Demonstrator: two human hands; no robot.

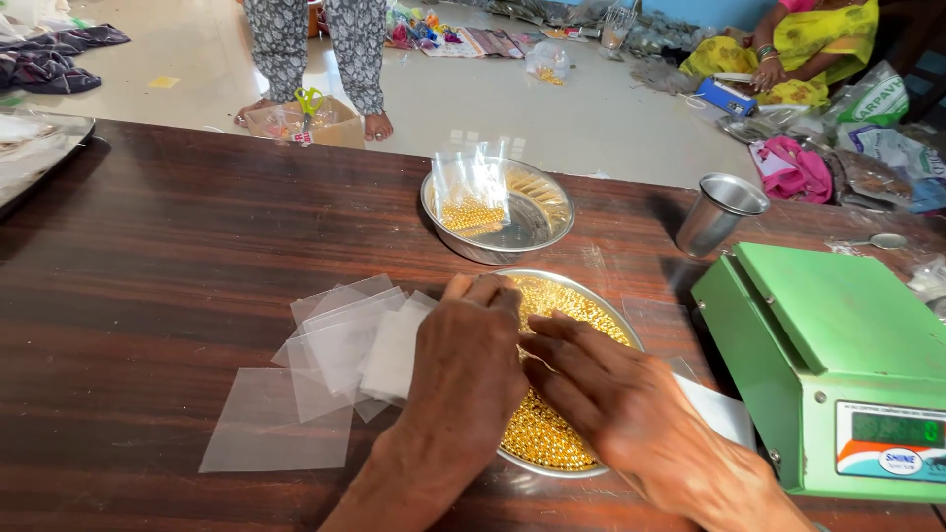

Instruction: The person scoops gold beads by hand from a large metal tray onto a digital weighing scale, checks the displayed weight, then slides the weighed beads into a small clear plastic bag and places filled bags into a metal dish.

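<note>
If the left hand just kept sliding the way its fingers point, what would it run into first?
The left hand points away from the person, over the rim of the near bowl of gold beads. Going straight on, it would probably first meet the farther steel bowl holding small clear bags; depth is uncertain.

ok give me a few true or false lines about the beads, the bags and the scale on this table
1. Both hands are over the near steel plate of golden beads. True; the left hand and right hand meet above it.
2. The far steel bowl is empty. False; it holds a clear bag with golden beads in it.
3. The green weighing scale stands at the right of the plate. True.
4. The small clear plastic bags lie stacked on the scale. False; they lie spread on the wooden table, left of the plate.
5. The steel tumbler lies tipped over in the bowl. False; it stands on the table behind the scale.
</note>
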